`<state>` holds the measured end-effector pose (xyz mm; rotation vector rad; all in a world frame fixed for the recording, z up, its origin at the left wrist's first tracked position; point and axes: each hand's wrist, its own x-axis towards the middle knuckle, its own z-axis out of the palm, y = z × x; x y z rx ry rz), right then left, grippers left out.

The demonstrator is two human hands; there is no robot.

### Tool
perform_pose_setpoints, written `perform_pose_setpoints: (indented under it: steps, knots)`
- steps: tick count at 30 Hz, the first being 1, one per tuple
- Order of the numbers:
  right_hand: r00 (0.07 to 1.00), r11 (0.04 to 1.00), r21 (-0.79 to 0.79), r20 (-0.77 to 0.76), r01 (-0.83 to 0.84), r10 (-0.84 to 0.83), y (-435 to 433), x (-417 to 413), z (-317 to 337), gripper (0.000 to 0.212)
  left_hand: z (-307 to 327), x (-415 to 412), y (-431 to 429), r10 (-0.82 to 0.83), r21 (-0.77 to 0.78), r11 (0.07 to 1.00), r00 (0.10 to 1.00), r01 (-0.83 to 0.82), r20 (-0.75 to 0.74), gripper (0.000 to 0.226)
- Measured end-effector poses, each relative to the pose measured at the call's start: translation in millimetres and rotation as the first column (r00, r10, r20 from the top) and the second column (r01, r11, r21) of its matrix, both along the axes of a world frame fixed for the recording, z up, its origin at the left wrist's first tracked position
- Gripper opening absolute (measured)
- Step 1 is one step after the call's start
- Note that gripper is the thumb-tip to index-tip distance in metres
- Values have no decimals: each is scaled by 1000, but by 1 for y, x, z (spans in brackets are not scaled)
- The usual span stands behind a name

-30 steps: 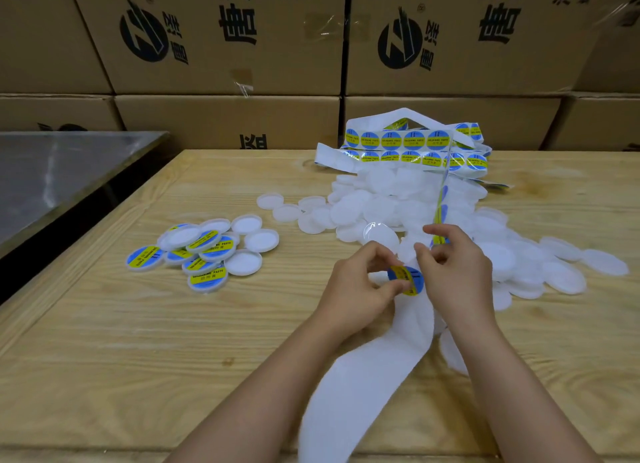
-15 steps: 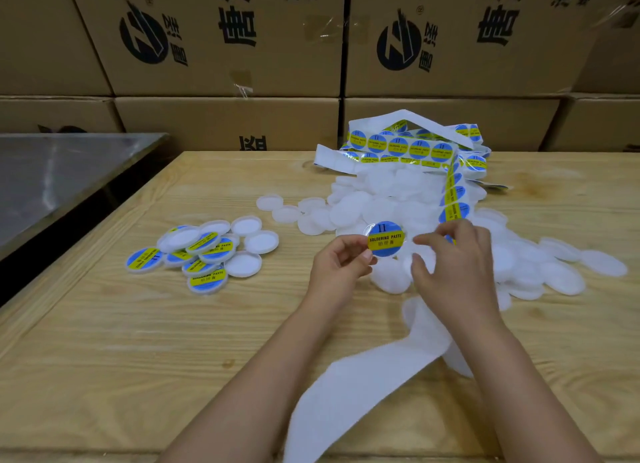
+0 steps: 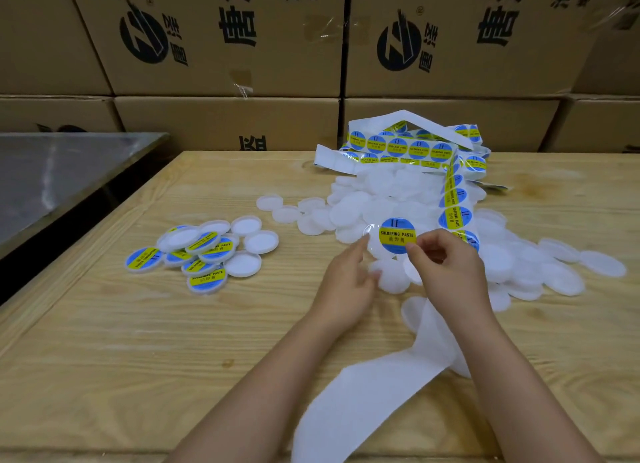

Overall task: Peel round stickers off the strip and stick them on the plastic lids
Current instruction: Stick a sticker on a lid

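Hands together: my left hand (image 3: 346, 286) holds a plastic lid (image 3: 373, 245), my right hand (image 3: 446, 272) pinches the round sticker (image 3: 396, 235); stickered lids (image 3: 201, 251) at nine o'clock.

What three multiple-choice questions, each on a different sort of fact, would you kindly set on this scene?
1. Where do the stickered lids lie?
A. On the cartons
B. On the wooden table, at its left
C. On the metal surface
2. What colours is the peeled sticker?
A. Blue with a yellow band
B. Red and white
C. Green and black
3. What state is that sticker in?
A. Lying flat on the table
B. Stuck to a carton
C. Pinched at its edge by the right hand
Answers: 1 B, they sit on the wood at left; 2 A, its print shows both; 3 C, fingers grip its lower edge.
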<state>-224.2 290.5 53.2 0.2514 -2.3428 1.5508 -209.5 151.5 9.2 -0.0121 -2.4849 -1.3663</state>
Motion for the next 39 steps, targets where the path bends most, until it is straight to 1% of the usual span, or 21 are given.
perform_pose_setpoints:
  steps: [1,2,3,4,6,9,12,14,17,21,23,24,26,27,28,30,31,33,35,36,39]
  knots:
    - [1000,1000,-14,4,2,-2,0,-1,0,22,-3,-1,2,-29,-230,973,1000,26,-11,60]
    - [1000,1000,-27,4,0,0,0,-2,0,23,-5,-1,4,-43,-389,920,999,42,6,61]
    - [1000,999,-47,5,-6,7,-1,-2,-1,22,-7,-1,5,-40,-476,878,999,50,31,60]
    - [1000,997,-72,9,-17,18,-1,-3,-1,22,-9,-1,6,-30,-508,860,999,48,42,58]
    - [999,990,-134,21,-39,42,-1,-3,-2,20,-10,-2,4,-13,-482,876,1000,9,-5,52]
    - [998,981,-189,31,-48,55,-1,-5,-2,17,-7,1,3,40,-317,947,997,-59,-66,46]
    - [998,976,-210,12,-55,58,-4,-4,-5,18,-2,2,1,145,-18,989,988,-146,-57,47]
    - [998,982,-180,29,-55,61,-7,-4,-8,21,3,3,0,187,139,974,980,-177,-65,50]
    - [990,985,-139,90,-99,112,-11,-1,-13,39,10,6,2,175,328,935,980,-134,-98,58]
    - [984,968,-215,98,-127,151,-15,-1,-15,50,14,11,8,52,448,894,993,2,-108,70]
    - [989,973,-203,66,-114,130,-14,-3,-16,53,17,11,8,-19,553,831,996,62,-83,70]
    - [990,972,-206,60,-110,125,-14,-4,-16,54,18,10,7,-35,644,763,998,59,-50,65]
    - [989,968,-223,56,-118,133,-12,-5,-16,54,22,8,3,-71,810,586,997,21,25,39]
    - [989,966,-225,52,-127,142,-12,-5,-16,54,23,7,1,-88,835,551,995,2,56,25]
    - [988,965,-225,45,-136,150,-12,-5,-16,54,24,7,-1,-101,829,559,991,-13,84,20]
    - [987,961,-232,25,-150,160,-13,-5,-16,51,22,6,-4,-124,832,554,986,-24,111,21]
    - [988,958,-246,14,-148,156,-14,-5,-16,48,22,6,-4,-128,852,522,984,-36,120,20]
    - [991,936,-329,-9,-127,131,-14,-4,-13,32,23,7,-5,-139,896,441,983,-47,120,18]
    - [995,899,-427,-2,-96,105,-12,-5,-10,15,24,7,-6,-143,916,398,983,-47,113,17]
    - [994,887,-454,23,-84,106,-11,-6,-9,9,24,7,-6,-147,917,397,983,-43,110,17]
    - [976,877,-471,126,-98,176,-8,-8,-9,10,24,9,-7,-170,902,432,980,-23,107,17]
